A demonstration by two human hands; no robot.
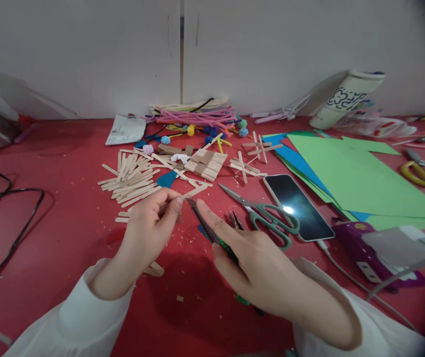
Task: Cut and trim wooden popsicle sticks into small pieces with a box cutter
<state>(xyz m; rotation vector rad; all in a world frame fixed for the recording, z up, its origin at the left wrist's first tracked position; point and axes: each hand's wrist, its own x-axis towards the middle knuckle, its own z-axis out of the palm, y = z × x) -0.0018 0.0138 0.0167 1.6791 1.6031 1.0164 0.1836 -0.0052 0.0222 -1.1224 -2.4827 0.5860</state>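
Between the thumb and fingers of my left hand [147, 235] is a wooden craft stick [194, 191], its free end pointing right. My right hand [251, 255] grips a utility knife [207, 225], with the index finger stretched along its top. The knife's tip is close to the stick; whether it touches I cannot tell. A pile of craft sticks [134, 176] lies behind my left hand. Beyond the knife are green-handled scissors [268, 215], partly over a phone [297, 206]. Small wood shavings are scattered on the red table [193, 317] below my hands.
Joined craft sticks [207, 163] and crossed stick pieces [245, 166] lie farther back, before pink pipe cleaners [197, 116]. Coloured paper [361, 178], a purple power strip [364, 253] with a cable, and a white tumbler [346, 99] are on the right. A black cable [37, 208] lies left.
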